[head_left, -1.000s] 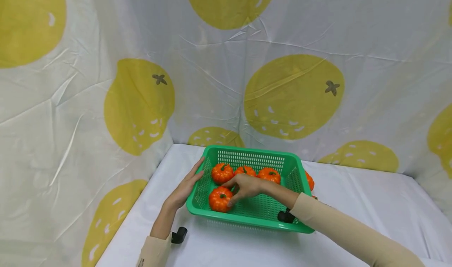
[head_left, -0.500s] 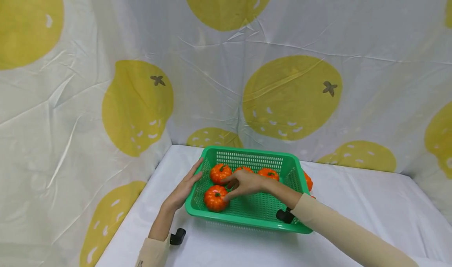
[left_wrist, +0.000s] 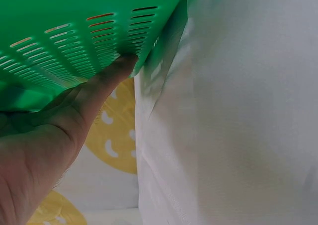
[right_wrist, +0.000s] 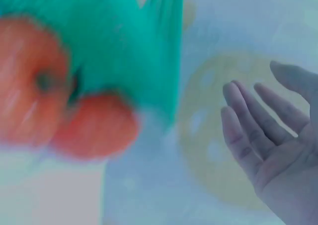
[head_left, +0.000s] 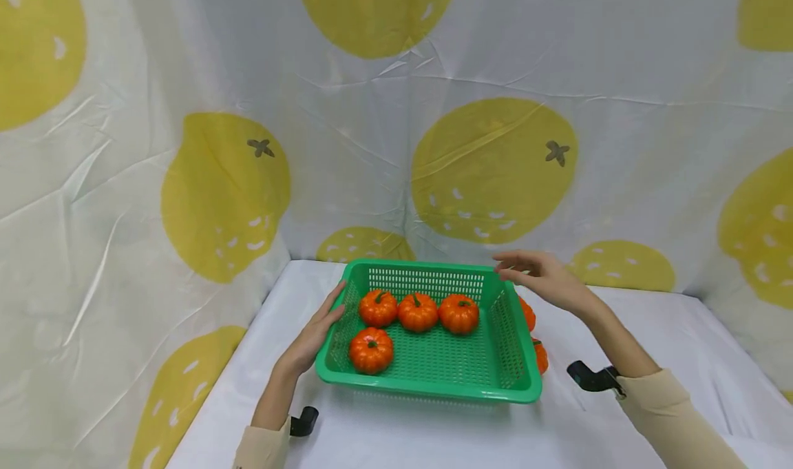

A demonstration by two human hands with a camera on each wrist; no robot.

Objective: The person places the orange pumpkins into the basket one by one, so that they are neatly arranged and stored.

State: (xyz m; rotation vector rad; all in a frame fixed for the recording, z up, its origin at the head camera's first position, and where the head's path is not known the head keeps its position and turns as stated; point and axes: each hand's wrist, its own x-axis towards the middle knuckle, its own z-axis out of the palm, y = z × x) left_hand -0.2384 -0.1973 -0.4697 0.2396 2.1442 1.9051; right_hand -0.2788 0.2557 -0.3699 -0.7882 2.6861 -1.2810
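A green slotted plastic basket [head_left: 427,390] rests on the white-covered table and holds several small orange pumpkins. Three of them, with a middle pumpkin [head_left: 418,313], line its far side; another pumpkin [head_left: 371,350] sits in the near left corner. My left hand [head_left: 312,336] lies along the outside of the basket's left wall, its fingers extended; in the left wrist view the hand [left_wrist: 54,130] touches the slotted wall. Over the far right corner hovers my right hand [head_left: 545,279], fingers loosely bent. Nothing is in that hand [right_wrist: 278,150] in the right wrist view.
Just outside the basket's right wall lie two more pumpkins, a far one [head_left: 528,313] and a near one [head_left: 541,356], both partly hidden by it. A lemon-print curtain [head_left: 347,180] hangs behind and to the left of the table [head_left: 619,359].
My right hand has let go of the near left pumpkin, which shifted slightly left, and has moved up and right out of the basket. The left hand stays against the basket.
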